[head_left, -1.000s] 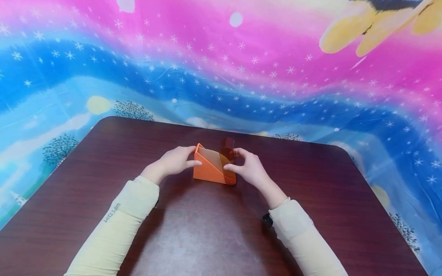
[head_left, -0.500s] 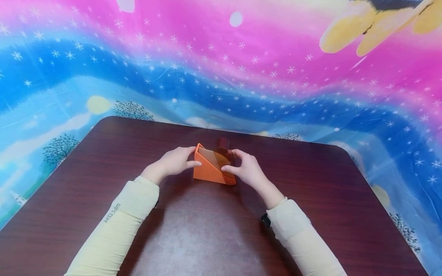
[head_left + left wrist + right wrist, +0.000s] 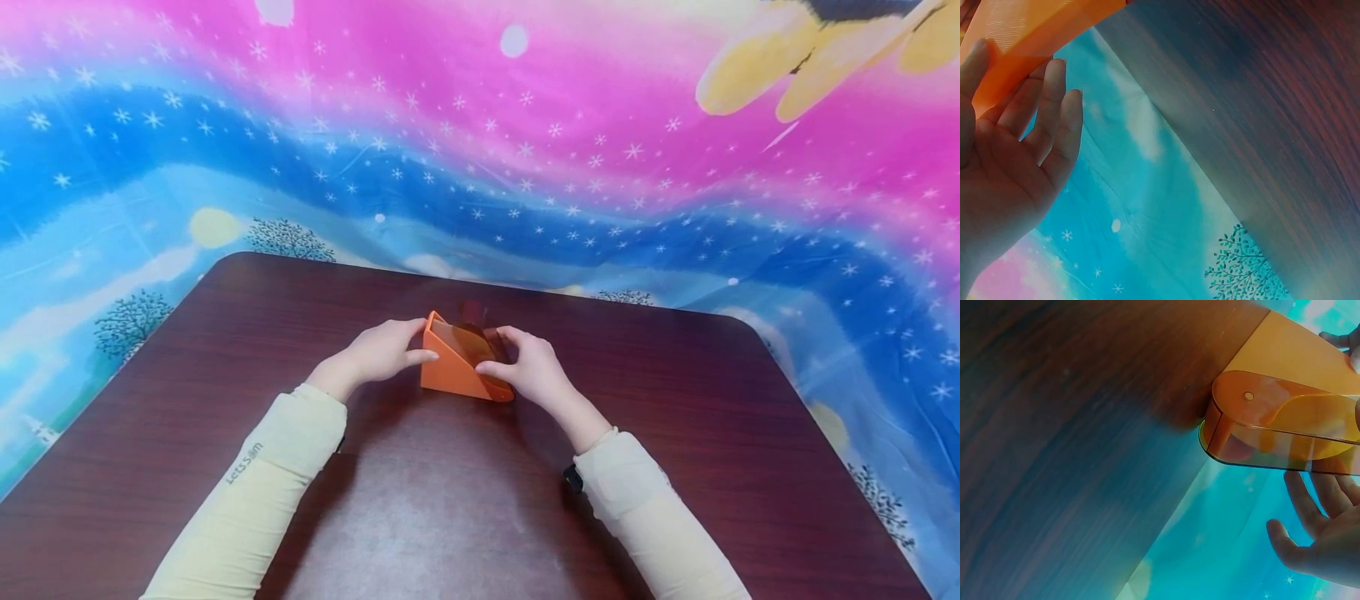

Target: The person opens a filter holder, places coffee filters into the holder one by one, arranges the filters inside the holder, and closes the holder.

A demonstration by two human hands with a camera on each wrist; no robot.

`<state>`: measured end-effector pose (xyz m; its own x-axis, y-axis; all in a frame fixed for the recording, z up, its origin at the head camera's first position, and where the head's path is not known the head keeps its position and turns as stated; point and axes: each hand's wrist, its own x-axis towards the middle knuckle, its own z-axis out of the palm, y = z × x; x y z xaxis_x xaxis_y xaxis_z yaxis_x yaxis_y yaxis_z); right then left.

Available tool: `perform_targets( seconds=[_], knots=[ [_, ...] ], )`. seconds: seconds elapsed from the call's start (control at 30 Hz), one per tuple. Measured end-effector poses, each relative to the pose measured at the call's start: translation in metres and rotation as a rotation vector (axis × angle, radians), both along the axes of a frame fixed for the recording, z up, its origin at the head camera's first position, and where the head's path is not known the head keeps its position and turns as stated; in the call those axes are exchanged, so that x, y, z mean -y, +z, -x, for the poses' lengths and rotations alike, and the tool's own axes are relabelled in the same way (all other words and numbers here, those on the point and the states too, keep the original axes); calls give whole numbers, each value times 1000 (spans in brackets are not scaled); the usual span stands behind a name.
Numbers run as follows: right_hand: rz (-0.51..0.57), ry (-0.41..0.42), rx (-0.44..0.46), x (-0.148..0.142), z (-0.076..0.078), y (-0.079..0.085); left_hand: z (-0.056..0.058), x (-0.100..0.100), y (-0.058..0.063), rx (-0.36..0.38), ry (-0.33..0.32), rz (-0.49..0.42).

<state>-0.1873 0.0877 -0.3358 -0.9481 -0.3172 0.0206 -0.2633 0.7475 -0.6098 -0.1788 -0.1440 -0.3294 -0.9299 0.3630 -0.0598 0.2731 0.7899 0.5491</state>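
In the head view an orange wedge-shaped box [image 3: 453, 372] with a sloping edge stands on the table. My left hand [image 3: 375, 350] holds its upper left end, thumb on the near face and fingers toward the far side. A see-through amber cover [image 3: 472, 314] joins the box at its low right end, where a small round pin shows in the right wrist view. My right hand [image 3: 536, 364] grips this cover, its thumb at the near side. Part of the cover rises behind the sloping edge. What lies inside the box is unclear. The left wrist view shows only the box's orange end [image 3: 1054, 28].
The dark red-brown wooden table [image 3: 660, 400] has rounded far corners. Just beyond its far edge hangs a pink and blue cloth [image 3: 420, 158] with snowflakes and trees. A small black device [image 3: 573, 478] sits under the right cuff.
My right hand has moved slightly left, and the amber cover has swung left over the sloping edge, covering more of the box. My left hand and the box have stayed in place.
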Motion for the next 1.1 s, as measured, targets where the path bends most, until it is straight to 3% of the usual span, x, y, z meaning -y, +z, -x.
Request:
perform_targets(
  seconds=[0.53, 1.1],
  knots=[
    [-61, 5, -26, 8, 0, -5, 0, -1, -1, -34, -8, 28],
    [-66, -5, 8, 12, 2, -10, 0, 0, -3, -48, -12, 20]
  ],
)
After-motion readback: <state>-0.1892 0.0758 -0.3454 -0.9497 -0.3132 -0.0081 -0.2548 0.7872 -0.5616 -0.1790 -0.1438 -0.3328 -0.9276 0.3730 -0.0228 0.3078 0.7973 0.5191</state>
